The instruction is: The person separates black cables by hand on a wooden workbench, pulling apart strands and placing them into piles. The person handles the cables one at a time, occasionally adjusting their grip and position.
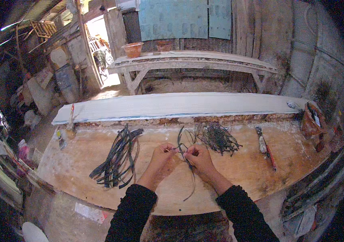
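Your dark strip (179, 139) is long, thin and bendy, above the wooden surface (172, 203). Your right hand (199, 158) has its fingers pinched tight on it. Your left hand (162, 156) has its fingers pinched too, maybe on the same strip; it's too small to be sure.

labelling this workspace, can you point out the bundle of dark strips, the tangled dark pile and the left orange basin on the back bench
Bundle of dark strips (116, 159): head view, middle of the strips.
Tangled dark pile (219, 138): head view, its dense middle.
Left orange basin (133, 51): head view, outer side wall.
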`<state>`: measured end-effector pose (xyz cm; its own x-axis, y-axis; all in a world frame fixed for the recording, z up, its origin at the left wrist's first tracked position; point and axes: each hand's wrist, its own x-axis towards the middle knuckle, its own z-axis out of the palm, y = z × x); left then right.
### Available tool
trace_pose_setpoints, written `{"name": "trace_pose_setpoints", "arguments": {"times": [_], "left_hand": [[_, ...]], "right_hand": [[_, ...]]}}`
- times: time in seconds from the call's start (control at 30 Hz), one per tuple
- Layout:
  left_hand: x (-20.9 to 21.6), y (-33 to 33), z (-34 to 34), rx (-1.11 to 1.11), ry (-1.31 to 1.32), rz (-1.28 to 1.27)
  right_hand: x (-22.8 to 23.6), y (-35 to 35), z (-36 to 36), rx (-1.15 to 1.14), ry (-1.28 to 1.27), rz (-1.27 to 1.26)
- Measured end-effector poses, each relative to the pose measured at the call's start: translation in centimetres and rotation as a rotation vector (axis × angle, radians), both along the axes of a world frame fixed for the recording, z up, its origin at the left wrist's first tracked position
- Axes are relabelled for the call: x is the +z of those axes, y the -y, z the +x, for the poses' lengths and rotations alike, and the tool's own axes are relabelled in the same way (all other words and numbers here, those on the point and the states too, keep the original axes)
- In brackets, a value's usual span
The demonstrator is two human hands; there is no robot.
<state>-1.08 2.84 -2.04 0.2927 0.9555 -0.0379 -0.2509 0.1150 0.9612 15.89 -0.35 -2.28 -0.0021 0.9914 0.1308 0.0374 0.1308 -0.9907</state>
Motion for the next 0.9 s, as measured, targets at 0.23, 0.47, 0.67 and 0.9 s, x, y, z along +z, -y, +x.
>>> {"name": "trace_pose_setpoints", "arguments": {"times": [0.23, 0.47, 0.67, 0.9], "left_hand": [[0.1, 2.2, 0.4, -0.456, -0.071, -0.012], [0.6, 2.7, 0.7, -0.446, 0.090, -0.101], [0.6, 0.4, -0.2, 0.123, -0.124, -0.010], [3.5, 1.6, 0.3, 0.321, 0.145, -0.158]], "right_hand": [[-0.9, -1.7, 1.8, -0.347, 0.205, 0.153], [-0.7, -1.6, 0.9, -0.416, 0.128, 0.298], [0.3, -1.1, 1.2, -0.414, 0.386, 0.311], [2.8, 2.6, -1.4, 0.255, -0.121, -0.160]]}}
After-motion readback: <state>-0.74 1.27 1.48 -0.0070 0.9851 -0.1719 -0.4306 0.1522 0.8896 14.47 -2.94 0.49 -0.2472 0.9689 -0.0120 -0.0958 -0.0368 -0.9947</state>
